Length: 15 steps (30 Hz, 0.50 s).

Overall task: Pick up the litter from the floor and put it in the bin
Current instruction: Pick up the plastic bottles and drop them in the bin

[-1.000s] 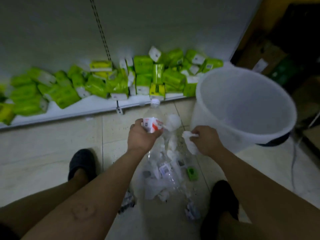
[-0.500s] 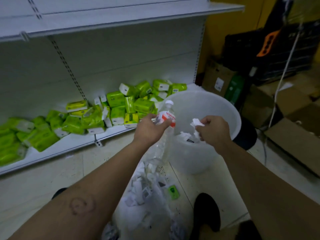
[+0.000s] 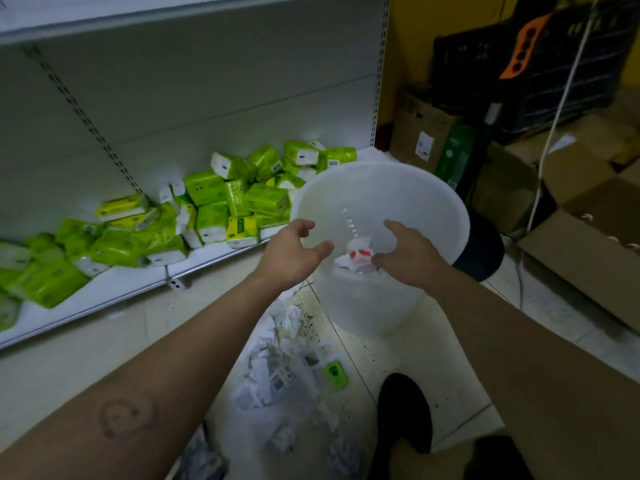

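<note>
A white translucent bin (image 3: 446, 206) stands on the floor ahead of me. Inside it lie a clear plastic bottle with a red and white label (image 3: 358, 249) and crumpled white paper (image 3: 346, 263). My left hand (image 3: 291, 252) hovers at the bin's near left rim, fingers loosely spread and holding nothing. My right hand (image 3: 407, 254) hovers over the bin's near rim, fingers relaxed and empty. On the floor below my arms lies a heap of white paper scraps and plastic wrap (image 3: 277, 375) with a small green packet (image 3: 335, 373) beside it.
A low white shelf (image 3: 114, 289) at left carries several green tissue packs (image 3: 239, 199). Cardboard boxes (image 3: 585, 251) and dark crates (image 3: 540, 64) stand at right, with a white cord (image 3: 554, 126) hanging down. My black shoe (image 3: 403, 410) is near the litter.
Both hands have let go: the bottle left my left hand and the paper left my right hand, and both now lie in the bin. The hands have opened above the rim.
</note>
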Tool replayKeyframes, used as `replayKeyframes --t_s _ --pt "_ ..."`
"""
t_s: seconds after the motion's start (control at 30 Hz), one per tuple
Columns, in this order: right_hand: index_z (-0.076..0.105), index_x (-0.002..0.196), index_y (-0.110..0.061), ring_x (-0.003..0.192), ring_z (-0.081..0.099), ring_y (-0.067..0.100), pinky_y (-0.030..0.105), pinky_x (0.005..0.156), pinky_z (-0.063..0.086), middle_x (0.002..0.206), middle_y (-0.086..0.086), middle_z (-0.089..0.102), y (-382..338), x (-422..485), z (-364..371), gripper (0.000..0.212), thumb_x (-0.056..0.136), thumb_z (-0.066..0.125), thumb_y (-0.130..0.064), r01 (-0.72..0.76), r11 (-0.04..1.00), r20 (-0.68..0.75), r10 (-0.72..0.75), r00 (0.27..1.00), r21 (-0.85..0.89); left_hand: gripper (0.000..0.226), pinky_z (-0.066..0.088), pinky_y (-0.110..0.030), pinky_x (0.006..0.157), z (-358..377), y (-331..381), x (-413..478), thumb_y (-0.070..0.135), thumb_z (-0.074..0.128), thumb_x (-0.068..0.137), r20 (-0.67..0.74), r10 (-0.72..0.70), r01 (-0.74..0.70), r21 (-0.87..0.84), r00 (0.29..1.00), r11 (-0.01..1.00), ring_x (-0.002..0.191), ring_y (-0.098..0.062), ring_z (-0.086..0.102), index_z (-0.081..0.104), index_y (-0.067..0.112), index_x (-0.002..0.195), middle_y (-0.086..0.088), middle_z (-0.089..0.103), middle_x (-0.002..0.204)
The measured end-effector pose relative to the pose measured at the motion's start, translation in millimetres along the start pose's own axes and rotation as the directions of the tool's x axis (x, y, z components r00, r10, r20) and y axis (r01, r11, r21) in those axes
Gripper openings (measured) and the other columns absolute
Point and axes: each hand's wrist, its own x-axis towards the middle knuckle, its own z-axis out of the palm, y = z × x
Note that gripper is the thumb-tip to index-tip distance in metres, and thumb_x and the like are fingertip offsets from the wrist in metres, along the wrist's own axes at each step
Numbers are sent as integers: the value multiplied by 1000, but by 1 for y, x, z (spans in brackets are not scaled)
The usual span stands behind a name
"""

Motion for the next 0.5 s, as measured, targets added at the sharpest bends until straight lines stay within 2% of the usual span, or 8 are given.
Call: replayKeyframes --t_s 0.1,0.23,0.3,0.5 --pt "36 141 -13 121 50 26 23 89 36 139 11 48 -10 -20 7 72 80 71 -29 57 995 60 -53 997 -77 62 43 -32 98 -20 -24 -27 41 69 79 55 -30 22 128 998 992 118 -19 54 50 18 133 -3 56 132" --pt "32 144 -17 130 42 29 34 102 36 147 11 39 -38 -38 19 78 79 71 -33 59 984 156 -33 987 -167 62 42 -30 96 -59 -57 -63 41 69 80 60 -84 67 247 995 967 120 -21 53 48 17 134 -4 55 134" --pt "33 144 -18 130 43 28 34 102 37 147 10 39 -56 -47 35 78 78 73 -33 89 976 181 -52 982 -200 62 42 -29 95 -76 -75 -79 41 69 80 52 -103 85 271 993 959 120 -21 53 48 17 134 -4 56 134" --pt "37 141 -18 132 41 26 31 105 35 146 10 41 -90 -71 113 69 81 68 -31 175 948 307 -89 947 -265 61 40 -24 85 -99 -127 -97 40 71 79 48 -179 166 205 983 965 118 -21 54 48 19 133 -4 56 132"
